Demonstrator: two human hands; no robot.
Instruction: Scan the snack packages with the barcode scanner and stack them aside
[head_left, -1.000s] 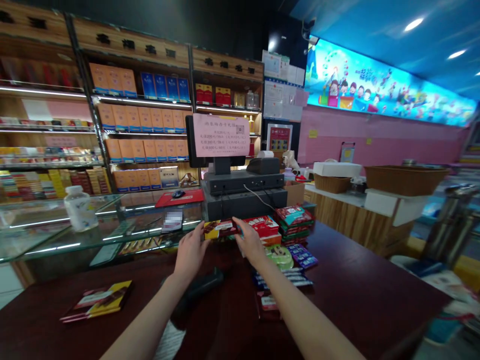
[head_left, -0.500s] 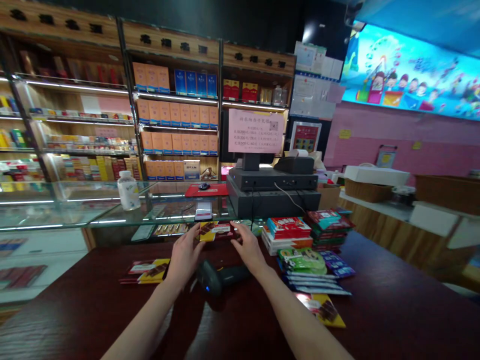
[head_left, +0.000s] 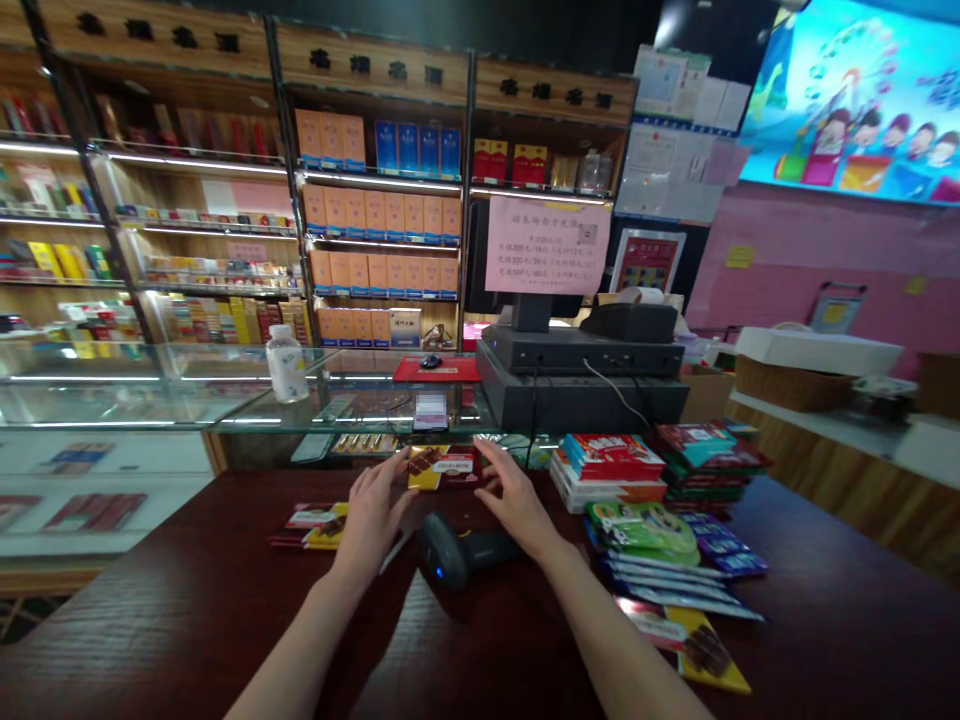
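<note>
While both hands, left [head_left: 373,515] and right [head_left: 517,500], grip a chocolate bar [head_left: 444,467] by its ends, a scanner [head_left: 459,554] lies on the counter [head_left: 150,630] just below.

This was a small retail shop, seen from a dark wooden checkout counter [head_left: 187,620]. Lit shelves [head_left: 375,215] of boxed goods filled the wall from ten to twelve o'clock behind a glass display case [head_left: 150,400], and a till [head_left: 577,365] bearing a pink price notice [head_left: 547,245] stood at one o'clock. A barcode scanner [head_left: 457,555] lay close at twelve, with stacked snack packets [head_left: 615,465] at two.
</note>
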